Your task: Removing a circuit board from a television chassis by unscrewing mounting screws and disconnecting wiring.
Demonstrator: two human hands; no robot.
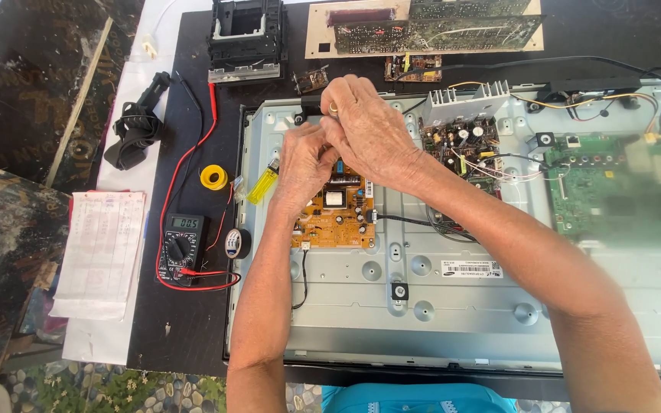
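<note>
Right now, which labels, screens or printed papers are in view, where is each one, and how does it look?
Multimeter screen: small grey rectangle with dark digits, on the black meter left of the metal panel.
White sticker: long rectangle with black print and bars, on the grey panel, under the right forearm.
Printed paper sheet: white, ruled like a table, far left, beside the meter.
No packages or signs.

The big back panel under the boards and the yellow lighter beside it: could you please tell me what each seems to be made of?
The back panel looks like pressed sheet metal with a dull silver-grey finish: stamped round bosses and ribs, soft even sheen. The yellow lighter looks like translucent plastic, glossy, with light passing through its body, and a small metal-looking cap at the top, though that part is too small to be sure.
</note>
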